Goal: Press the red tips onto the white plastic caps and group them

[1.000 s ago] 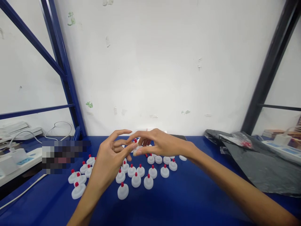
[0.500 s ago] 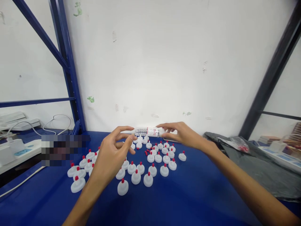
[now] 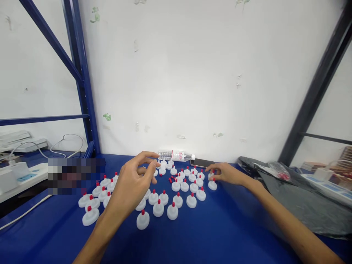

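Note:
My left hand [image 3: 134, 179] hovers over the left part of the group of white dome-shaped caps [image 3: 142, 220] with red tips. Its thumb and fingers are curved but apart, with nothing seen between them. At the right edge of the group, my right hand [image 3: 227, 173] has its fingertips closed around a white cap [image 3: 211, 174], partly hidden by the fingers. Just in front of it stands another red-tipped cap [image 3: 212, 185]. Several small loose red pieces [image 3: 171, 179] lie amid the caps.
A clear plastic bottle [image 3: 180, 156] lies along the wall, beside a dark phone [image 3: 202, 163]. A grey plastic bag [image 3: 297, 205] covers the right side of the blue tabletop [image 3: 220, 234]. Power strips stand at left [image 3: 33, 176] and right [image 3: 327, 185]. A blue metal post [image 3: 82, 84] rises behind.
My right hand has moved from beside the bottle's neck down and right to the edge of the caps, where another cap now shows at its fingers. The left hand has barely moved.

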A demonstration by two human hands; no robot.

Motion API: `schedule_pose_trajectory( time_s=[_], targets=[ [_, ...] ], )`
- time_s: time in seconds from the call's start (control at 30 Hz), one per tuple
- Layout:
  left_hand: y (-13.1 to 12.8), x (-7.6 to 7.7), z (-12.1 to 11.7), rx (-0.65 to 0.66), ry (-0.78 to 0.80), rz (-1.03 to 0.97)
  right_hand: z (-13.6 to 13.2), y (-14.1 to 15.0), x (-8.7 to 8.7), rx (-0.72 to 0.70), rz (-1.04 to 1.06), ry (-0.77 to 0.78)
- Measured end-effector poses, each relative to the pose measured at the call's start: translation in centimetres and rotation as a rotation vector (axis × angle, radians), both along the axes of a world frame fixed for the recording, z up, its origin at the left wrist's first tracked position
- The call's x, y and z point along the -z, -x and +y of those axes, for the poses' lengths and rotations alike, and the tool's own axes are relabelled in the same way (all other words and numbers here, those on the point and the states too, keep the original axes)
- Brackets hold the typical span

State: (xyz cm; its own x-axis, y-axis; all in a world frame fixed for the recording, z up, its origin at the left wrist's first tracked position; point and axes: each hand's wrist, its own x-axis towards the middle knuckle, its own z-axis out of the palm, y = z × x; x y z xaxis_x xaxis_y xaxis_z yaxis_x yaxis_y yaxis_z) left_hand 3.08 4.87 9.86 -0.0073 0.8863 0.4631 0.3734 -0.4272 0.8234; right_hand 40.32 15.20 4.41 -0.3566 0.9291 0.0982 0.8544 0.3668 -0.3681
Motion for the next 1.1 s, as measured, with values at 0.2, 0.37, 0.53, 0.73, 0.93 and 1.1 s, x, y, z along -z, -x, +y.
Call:
schedule_pose_trajectory(
  time_s=[0.2,0.37,0.53,0.73,0.93,1.1],
  targets=[
    [-0.1,0.1,0.2,-0.005,-0.019,0.015,-1.4,2.5,-2.8,0.077,0.127,-0.273],
    [0.0,0.2,0.4,-0.008,-0.042,0.037,0.3,10.1,-4.4,-0.124,-0.104,-0.299],
    [0.4,0.3,0.5,-0.051,-0.071,0.091,3.9,16.8,-3.4,-0.078,-0.294,-0.155],
    [0.6,0.7,0.7,-0.199,-0.059,0.304,4.0,17.2,-5.7,-0.120,-0.215,-0.117],
    [0.2,0.9,0.8,-0.070,-0.038,0.384,-3.0,18.0,-11.6,-0.560,0.269,-0.010],
    [0.8,0.6,1.2,-0.108,-0.072,0.356,-4.1,19.2,-12.1,-0.516,0.203,-0.144]
  ],
)
